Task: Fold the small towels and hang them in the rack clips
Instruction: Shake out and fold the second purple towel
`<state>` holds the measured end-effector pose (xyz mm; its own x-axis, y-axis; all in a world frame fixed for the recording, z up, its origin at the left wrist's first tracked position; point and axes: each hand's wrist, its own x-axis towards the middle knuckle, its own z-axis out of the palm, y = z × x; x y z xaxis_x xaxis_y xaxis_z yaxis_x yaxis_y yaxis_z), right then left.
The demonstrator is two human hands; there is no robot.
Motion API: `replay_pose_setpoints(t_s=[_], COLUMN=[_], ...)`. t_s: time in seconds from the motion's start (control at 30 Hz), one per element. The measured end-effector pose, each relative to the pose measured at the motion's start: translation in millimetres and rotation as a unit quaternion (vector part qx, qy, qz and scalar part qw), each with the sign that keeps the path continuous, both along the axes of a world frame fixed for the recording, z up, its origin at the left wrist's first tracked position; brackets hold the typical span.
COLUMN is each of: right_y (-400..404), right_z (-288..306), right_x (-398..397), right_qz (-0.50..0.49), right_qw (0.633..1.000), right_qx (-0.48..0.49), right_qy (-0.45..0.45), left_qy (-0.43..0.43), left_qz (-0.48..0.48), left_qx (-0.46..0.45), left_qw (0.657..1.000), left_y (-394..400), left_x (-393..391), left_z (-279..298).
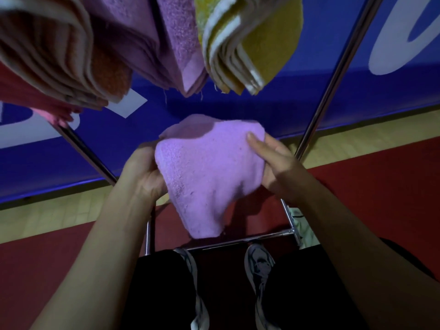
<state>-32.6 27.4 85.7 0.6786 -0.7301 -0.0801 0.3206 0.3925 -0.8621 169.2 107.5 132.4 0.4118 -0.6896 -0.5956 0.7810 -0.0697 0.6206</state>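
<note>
A small purple towel [204, 172] is held up between both hands, partly folded, with one corner drooping down. My left hand [142, 172] grips its left edge, fingers hidden behind the cloth. My right hand [273, 160] holds the right edge, thumb lying on the front and fingers underneath. Above hang folded towels: an orange one [71, 55] at upper left, a purple one [171, 44] in the middle and a yellow one [252, 44] to its right. The clips themselves are out of view.
Metal rack legs slant down at left [88, 153] and right [333, 75], joined by a low crossbar [238, 240] in front of my shoes. A blue banner [262, 103] stands behind, above a red and tan floor [369, 186].
</note>
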Motion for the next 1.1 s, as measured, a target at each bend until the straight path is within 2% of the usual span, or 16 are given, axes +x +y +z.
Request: replay_pose_setpoints(t_s=[0.03,0.1,0.13,0.17,0.27,0.33,0.43,0.53,0.63,0.77,0.87,0.97,1.1], right_y=[-1.0,-0.4,0.1,0.2,-0.3,-2.8,-5.6,-6.0,-10.0,-20.1,-24.8,-24.3,-33.1], right_z=[0.0,0.0,-2.4,-5.6,-1.6,5.6,10.5,13.7,14.5,15.2,14.3,13.0,6.5], right_x=[-2.7,-3.7,-4.6,-4.7,-4.9,-7.4,-13.1,-15.3,-16.0,-24.1,-36.1,-40.5,-39.0], right_qz=[0.009,0.056,0.087,0.102,0.057,0.044,0.006,-0.046,-0.069,-0.062,-0.055,-0.066,-0.115], right_qw=[1.0,0.978,0.961,0.956,0.99,0.996,0.996,0.991,0.991,0.991,0.971,0.938,0.905], right_qx=[-0.018,-0.115,-0.15,-0.162,-0.072,-0.039,-0.046,-0.059,-0.061,-0.063,-0.145,-0.227,-0.261], right_qy=[0.019,0.165,0.216,0.224,0.111,0.061,0.078,0.111,0.101,0.104,0.183,0.254,0.315], left_qy=[0.007,0.063,0.055,0.029,-0.062,-0.055,-0.035,-0.132,-0.208,-0.255,-0.261,-0.328,-0.385], left_qz=[0.003,0.015,0.001,-0.013,-0.064,-0.079,-0.167,-0.274,-0.345,-0.288,-0.23,-0.225,-0.221], left_qx=[-0.011,-0.016,-0.012,-0.002,0.01,0.024,0.013,0.029,0.027,-0.018,-0.01,0.017,0.016], left_qw=[1.0,0.998,0.998,0.999,0.996,0.995,0.985,0.952,0.915,0.923,0.937,0.917,0.896], left_y=[0.5,0.6,0.7,1.6,0.6,-4.0,-5.4,-4.5,-1.4,-3.0,-4.3,-4.8,-4.5], left_x=[1.7,12.7,11.3,9.4,8.1,12.4,22.5,9.3,-3.7,-10.7,-8.7,-4.8,-2.2], left_z=[-0.3,-6.6,-4.6,-4.2,-4.8,-8.1,-20.1,-18.8,-16.9,-21.6,-20.5,-25.6,-30.0])
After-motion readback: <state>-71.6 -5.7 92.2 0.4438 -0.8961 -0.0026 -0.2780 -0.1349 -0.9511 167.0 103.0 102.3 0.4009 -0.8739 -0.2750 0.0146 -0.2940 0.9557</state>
